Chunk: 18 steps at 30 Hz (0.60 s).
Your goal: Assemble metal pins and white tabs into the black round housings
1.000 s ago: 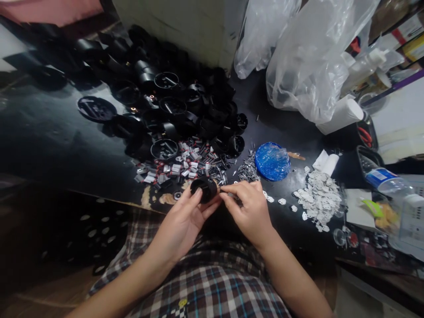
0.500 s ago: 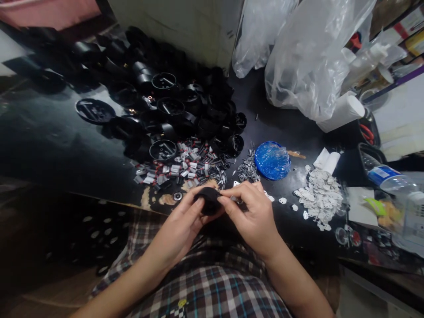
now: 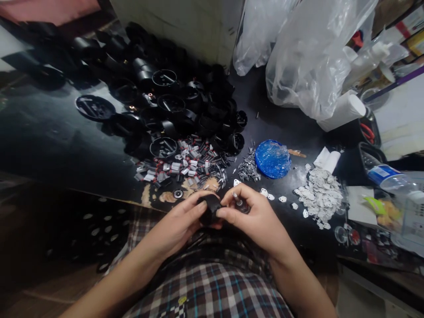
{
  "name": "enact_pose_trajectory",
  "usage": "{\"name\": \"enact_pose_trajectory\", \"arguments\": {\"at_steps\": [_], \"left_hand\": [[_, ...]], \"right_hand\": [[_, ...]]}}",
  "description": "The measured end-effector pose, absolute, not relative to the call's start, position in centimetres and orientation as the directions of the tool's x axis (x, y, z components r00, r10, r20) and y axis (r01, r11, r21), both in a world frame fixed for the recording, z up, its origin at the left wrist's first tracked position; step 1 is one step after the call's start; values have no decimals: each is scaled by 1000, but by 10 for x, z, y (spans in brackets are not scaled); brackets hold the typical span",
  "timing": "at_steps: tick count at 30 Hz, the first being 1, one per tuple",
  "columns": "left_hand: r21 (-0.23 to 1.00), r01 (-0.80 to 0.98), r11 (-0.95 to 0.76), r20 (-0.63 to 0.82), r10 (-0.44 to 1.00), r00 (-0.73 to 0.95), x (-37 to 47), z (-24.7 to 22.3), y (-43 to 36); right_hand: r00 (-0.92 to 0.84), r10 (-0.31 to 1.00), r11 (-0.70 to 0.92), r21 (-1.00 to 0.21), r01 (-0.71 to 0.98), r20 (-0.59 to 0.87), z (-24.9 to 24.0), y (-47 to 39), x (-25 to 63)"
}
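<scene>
My left hand [image 3: 185,216] is closed around a black round plastic part [image 3: 209,209], thumb on top and fingers underneath. The thumb and index finger of my right hand [image 3: 255,212] meet at the right edge of that part. Within the curled fingers of the same hand sits a small dark piece with a metal tip [image 3: 241,203]; its full shape is hidden. Just beyond my hands lie a heap of small grey and white cylinders with red ends [image 3: 185,165], and thin grey pins [image 3: 249,167]. A small ring [image 3: 178,194] rests left of my left hand.
Many black round housings [image 3: 162,106] are piled at the back left. A blue lid with clear grease [image 3: 272,159] lies ahead, a brown stick [image 3: 297,153] beside it. White flat plates [image 3: 321,196] are heaped on the right. Plastic bags [image 3: 304,66] stand behind; a bottle [image 3: 391,179] lies far right.
My right hand has turned slightly, so the dark metal-tipped piece in it shows more clearly. The black part has tilted and shifted a little toward me.
</scene>
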<state>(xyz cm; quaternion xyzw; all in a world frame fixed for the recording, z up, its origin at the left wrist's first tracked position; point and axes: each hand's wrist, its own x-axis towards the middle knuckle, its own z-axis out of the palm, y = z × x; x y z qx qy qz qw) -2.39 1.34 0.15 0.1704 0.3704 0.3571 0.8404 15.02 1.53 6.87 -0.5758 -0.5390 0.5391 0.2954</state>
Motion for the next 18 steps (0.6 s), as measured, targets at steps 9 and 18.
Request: {"name": "enact_pose_trajectory", "arguments": {"at_steps": [9,18], "left_hand": [[547,-484,683,-519,730,444,-23,-4,12],[566,-478,672,-527,741,416,-25,-4,11]], "right_hand": [[-96,980,-125,-914,385,-174,63,6,144],[-109,982,187,-777,601,153,58,-3,141]]}}
